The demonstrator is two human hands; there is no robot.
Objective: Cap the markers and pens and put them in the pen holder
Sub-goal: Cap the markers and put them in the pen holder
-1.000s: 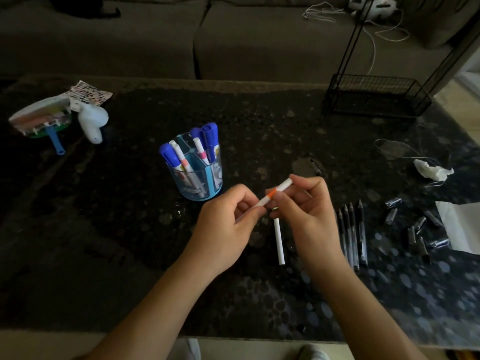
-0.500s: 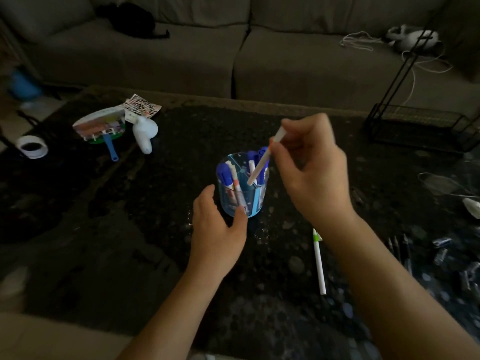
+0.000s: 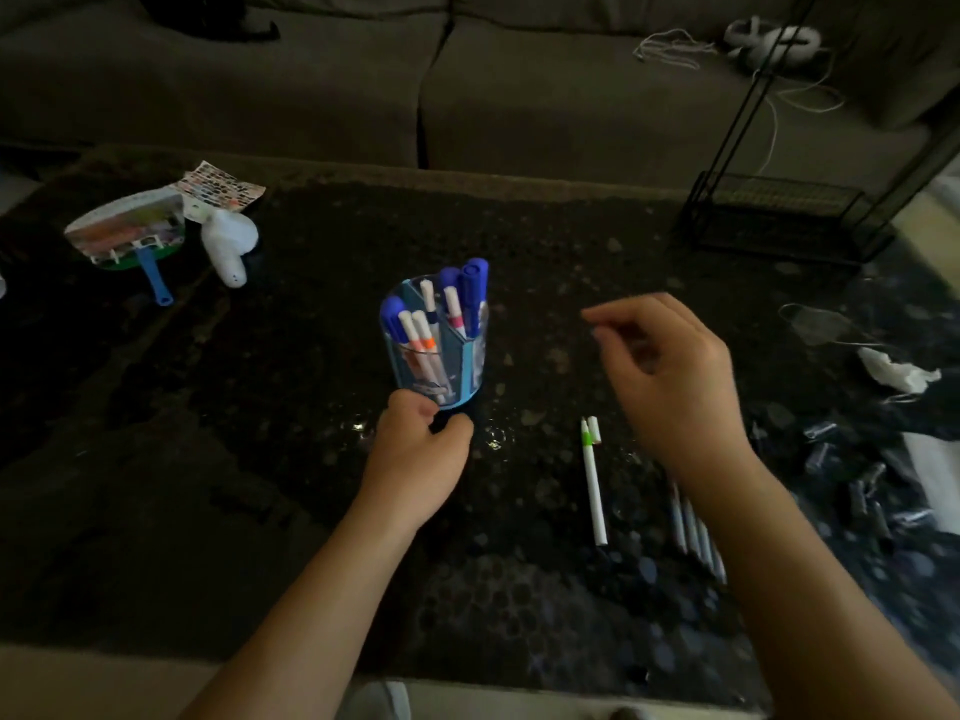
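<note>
A clear blue pen holder (image 3: 457,376) stands mid-table with several capped markers in it, blue-capped ones and white ones, one with an orange band (image 3: 427,343). My left hand (image 3: 415,449) sits at the holder's near base, fingers loosely curled and touching it. My right hand (image 3: 670,376) hovers right of the holder, fingers relaxed, holding nothing. A white marker with a green tip (image 3: 592,480) lies uncapped on the table, its small white cap (image 3: 595,429) beside the tip. Several dark pens (image 3: 696,532) lie right of it, partly hidden by my right forearm. Loose pen caps (image 3: 857,485) are scattered at the far right.
The dark speckled table (image 3: 260,459) carries a white gadget (image 3: 228,246), a packet with a blue handle (image 3: 130,231), crumpled white paper (image 3: 893,374) and a black wire rack (image 3: 779,220). A grey sofa (image 3: 467,70) runs behind.
My right hand dropped the orange-banded marker into the holder and has pulled back to the right, empty. My left hand stayed at the holder's base.
</note>
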